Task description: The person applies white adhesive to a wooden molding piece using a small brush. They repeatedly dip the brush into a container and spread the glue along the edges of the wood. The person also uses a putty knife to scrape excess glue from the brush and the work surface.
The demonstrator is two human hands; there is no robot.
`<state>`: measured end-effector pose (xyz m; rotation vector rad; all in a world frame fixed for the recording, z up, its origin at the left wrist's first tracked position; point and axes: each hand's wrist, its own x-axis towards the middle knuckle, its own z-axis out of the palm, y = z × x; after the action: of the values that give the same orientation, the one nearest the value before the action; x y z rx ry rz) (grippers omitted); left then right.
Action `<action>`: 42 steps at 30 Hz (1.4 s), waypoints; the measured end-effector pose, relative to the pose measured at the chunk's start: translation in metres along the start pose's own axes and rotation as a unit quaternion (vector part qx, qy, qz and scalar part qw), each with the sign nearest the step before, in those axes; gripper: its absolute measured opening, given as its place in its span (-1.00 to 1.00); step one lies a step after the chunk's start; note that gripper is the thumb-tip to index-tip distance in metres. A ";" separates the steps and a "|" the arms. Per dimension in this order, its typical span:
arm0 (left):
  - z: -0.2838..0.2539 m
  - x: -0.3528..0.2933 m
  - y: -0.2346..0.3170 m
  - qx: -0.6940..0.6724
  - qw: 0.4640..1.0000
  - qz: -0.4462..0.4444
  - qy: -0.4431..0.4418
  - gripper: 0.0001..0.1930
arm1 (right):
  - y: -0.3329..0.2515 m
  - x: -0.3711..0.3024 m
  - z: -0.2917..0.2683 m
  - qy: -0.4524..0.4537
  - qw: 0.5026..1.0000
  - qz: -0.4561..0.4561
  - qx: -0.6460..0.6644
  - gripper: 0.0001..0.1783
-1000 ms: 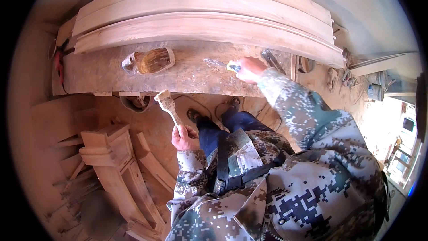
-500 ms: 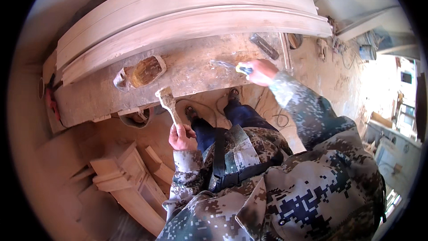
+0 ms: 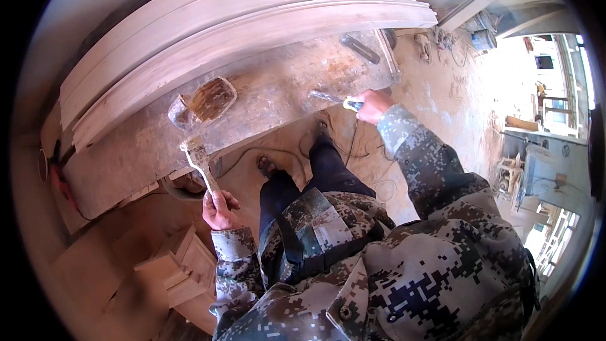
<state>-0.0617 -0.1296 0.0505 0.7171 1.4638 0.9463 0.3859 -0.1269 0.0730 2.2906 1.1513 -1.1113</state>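
My left hand grips the handle of a flat spatula, whose broad end is caked with pale, putty-like material. That end is raised by the near edge of the workbench. Closed around a yellow and dark handle, my right hand holds a putty knife with a narrow metal blade, pointing left over the bench's near edge. Between the hands and the boards lies a cut-open container with brownish residue inside, just beyond the spatula. Neither tool touches it.
Long pale boards line the bench's far side. A dark oblong tool lies near its right end, a red tool at its left. Below stand a bucket and wooden pieces; a cord runs across the floor.
My left hand has moved left and lower in the picture, and the spatula has turned so its edge shows. My right hand still holds the putty knife, now nearer the bench edge. The view has shifted.
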 end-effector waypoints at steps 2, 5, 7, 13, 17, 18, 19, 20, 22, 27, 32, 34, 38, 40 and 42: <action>0.004 0.000 0.007 0.011 1.000 0.008 -0.012 -0.71 | 0.014 -0.003 -0.008 0.002 0.999 0.003 -0.050 -0.62; 0.003 -0.005 -0.001 0.019 1.000 0.007 -0.014 -0.71 | 0.043 -0.017 -0.021 0.031 0.994 -0.015 -0.102 -0.59; 0.005 -0.009 -0.009 0.009 1.000 -0.006 -0.015 -0.71 | 0.039 -0.010 -0.024 0.012 0.999 0.038 -0.016 -0.59; 0.009 -0.027 0.002 0.048 0.998 0.009 -0.030 -0.71 | 0.005 0.007 -0.015 0.003 0.999 0.047 -0.020 -0.60; -0.010 -0.039 -0.006 0.063 0.997 0.015 0.037 -0.69 | 0.020 -0.003 -0.018 0.011 0.992 -0.015 -0.129 -0.63; -0.015 -0.041 -0.011 0.054 0.998 0.014 0.038 -0.68 | 0.011 0.000 -0.015 -0.001 0.994 -0.050 -0.097 -0.63; -0.018 -0.042 -0.013 0.047 0.998 0.011 0.036 -0.68 | 0.003 0.002 -0.014 -0.015 0.995 -0.082 -0.063 -0.63; -0.019 -0.042 -0.014 0.041 0.999 0.007 0.033 -0.68 | -0.008 0.004 -0.013 -0.030 0.993 -0.113 -0.029 -0.63; -0.009 -0.043 -0.008 0.018 0.999 0.002 0.026 -0.70 | -0.035 0.001 -0.013 -0.028 0.995 -0.080 -0.046 -0.64; -0.004 -0.063 -0.003 0.064 0.997 0.010 0.030 -0.70 | -0.034 -0.015 -0.037 -0.013 0.991 -0.050 -0.127 -0.62; -0.003 -0.070 -0.015 0.064 0.997 -0.009 0.048 -0.66 | -0.043 0.001 -0.029 -0.013 0.996 -0.060 -0.057 -0.60; 0.001 -0.069 -0.011 0.079 0.996 0.004 0.034 -0.67 | -0.051 0.005 -0.027 -0.015 0.998 -0.030 -0.059 -0.65; 0.003 -0.075 -0.009 0.072 0.997 0.009 0.035 -0.67 | -0.032 0.002 -0.028 -0.022 0.995 -0.052 -0.076 -0.69; -0.001 -0.081 -0.010 0.066 0.997 -0.001 0.045 -0.67 | -0.023 -0.007 -0.036 -0.049 0.988 -0.068 -0.130 -0.68; -0.001 -0.084 -0.007 0.069 0.995 0.004 0.066 -0.67 | -0.024 0.003 -0.029 -0.051 0.992 -0.069 -0.089 -0.67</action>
<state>-0.0520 -0.2056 0.0854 0.7734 1.6564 0.9181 0.3825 -0.0936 0.0902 2.0227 1.3278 -1.1119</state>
